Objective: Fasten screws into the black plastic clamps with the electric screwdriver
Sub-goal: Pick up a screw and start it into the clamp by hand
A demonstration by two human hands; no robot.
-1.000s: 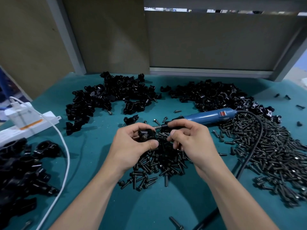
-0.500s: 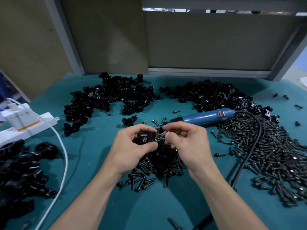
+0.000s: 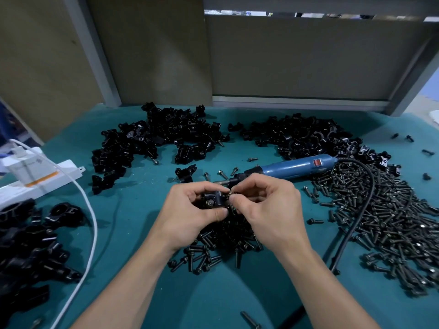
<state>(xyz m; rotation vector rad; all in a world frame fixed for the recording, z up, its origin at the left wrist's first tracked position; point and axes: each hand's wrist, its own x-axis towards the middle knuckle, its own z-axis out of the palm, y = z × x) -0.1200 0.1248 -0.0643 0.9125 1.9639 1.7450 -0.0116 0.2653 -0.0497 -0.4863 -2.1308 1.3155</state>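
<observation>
Change over the last second: my left hand has turned the black clamp, so a face with a round fastener head now shows between thumb and forefinger. My right hand has drawn closer in to the clamp's right side, where it pinches a screw. The gap between my hands has narrowed.

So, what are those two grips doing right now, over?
Left-hand grip holds a black clamp. Right-hand grip pinches a screw at its side. Blue screwdriver lies on the table behind them. Nothing in the way.
</observation>
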